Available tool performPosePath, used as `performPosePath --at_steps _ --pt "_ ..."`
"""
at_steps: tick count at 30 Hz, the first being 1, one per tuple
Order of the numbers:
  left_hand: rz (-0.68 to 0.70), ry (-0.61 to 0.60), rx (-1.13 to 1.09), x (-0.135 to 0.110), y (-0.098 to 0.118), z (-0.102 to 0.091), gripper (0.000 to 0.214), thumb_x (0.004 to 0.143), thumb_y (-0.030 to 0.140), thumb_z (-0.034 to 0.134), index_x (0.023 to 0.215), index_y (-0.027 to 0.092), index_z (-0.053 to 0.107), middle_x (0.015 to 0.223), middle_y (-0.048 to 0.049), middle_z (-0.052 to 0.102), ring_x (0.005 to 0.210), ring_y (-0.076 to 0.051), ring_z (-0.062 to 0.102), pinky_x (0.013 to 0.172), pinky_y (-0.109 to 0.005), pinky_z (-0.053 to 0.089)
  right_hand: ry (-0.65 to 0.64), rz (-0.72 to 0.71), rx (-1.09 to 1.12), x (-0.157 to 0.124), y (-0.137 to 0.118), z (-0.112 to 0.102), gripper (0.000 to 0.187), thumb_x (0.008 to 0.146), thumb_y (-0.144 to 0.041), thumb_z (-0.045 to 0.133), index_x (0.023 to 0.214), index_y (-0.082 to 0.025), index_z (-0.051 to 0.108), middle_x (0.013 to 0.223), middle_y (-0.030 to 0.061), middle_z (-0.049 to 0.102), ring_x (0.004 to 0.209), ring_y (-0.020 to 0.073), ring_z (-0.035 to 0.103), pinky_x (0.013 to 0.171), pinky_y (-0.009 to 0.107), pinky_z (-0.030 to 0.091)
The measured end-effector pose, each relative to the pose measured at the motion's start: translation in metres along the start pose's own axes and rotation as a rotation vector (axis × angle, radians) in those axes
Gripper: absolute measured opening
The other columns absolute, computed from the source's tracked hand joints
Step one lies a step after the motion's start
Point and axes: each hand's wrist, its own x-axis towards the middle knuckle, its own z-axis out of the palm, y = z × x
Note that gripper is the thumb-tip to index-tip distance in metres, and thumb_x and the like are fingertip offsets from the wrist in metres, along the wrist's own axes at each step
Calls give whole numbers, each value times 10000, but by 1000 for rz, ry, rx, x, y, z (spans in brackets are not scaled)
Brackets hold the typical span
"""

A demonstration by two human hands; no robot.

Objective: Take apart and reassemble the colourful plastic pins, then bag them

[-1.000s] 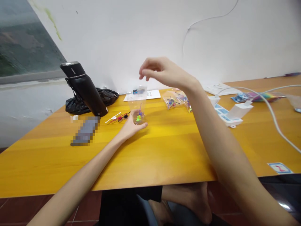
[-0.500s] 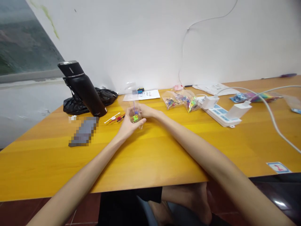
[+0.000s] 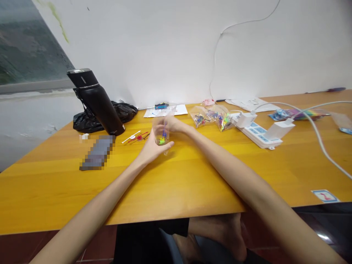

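Observation:
Above the middle of the table, my left hand [image 3: 152, 145] is closed around the lower part of a clear plastic bag [image 3: 168, 113], its thumb stretched along the front. Small plastic pieces [image 3: 162, 140], yellow, green and blue, lie at the bottom of this bag, with a thin blue stick [image 3: 164, 128] upright among them. My right hand [image 3: 174, 124] grips the upper side of the bag from the right; its fingertips are partly hidden and blurred behind the film. Left of my left hand lie a white stick piece [image 3: 132, 137] and a red stick piece [image 3: 139, 137].
A black thermos bottle [image 3: 97, 104] stands at the left before a black plastic bag [image 3: 125, 112], with a blurred-out dark flat object [image 3: 98, 153] nearby. At the back are a screwdriver [image 3: 161, 106], more bags of pieces [image 3: 199, 117] and a power strip [image 3: 257, 134] with cables.
The bag and my left hand have shifted slightly right, and the bag's top has come down, uncovering the screwdriver. The red piece shows more fully.

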Motion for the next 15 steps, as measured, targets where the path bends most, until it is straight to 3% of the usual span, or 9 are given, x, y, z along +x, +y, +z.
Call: performPosePath --at_steps 4,9,12,15 --pt "11 -28 29 -2 3 2 625 750 349 827 1276 229 512 1276 -113 623 1241 -276 586 1121 -484 420 167 -122 -101 -4 -10 -43 126 816 -217 648 881 -150 732 930 68 778 865 180 669 803 287 509" --pt "-16 -43 86 -5 3 2 582 773 367 811 1272 244 538 1263 -90 637 1208 -266 603 1125 -469 400 301 -187 -118 -30 -45 -95 148 822 -238 715 945 -160 742 947 89 788 874 186 704 834 321 553" --pt "-78 -32 99 -4 -2 2 571 775 393 808 1245 234 527 1224 -84 653 1191 -253 615 1105 -434 413 383 -227 -122 -53 -74 -115 140 809 -270 776 909 -178 744 923 83 787 897 209 711 873 357 567" --pt "-144 -17 83 -2 -7 3 550 773 405 803 1208 226 520 1194 -86 663 1166 -243 632 1084 -420 431 380 -233 -159 -77 -103 -124 143 813 -299 794 906 -197 755 948 73 791 935 225 712 892 368 569"
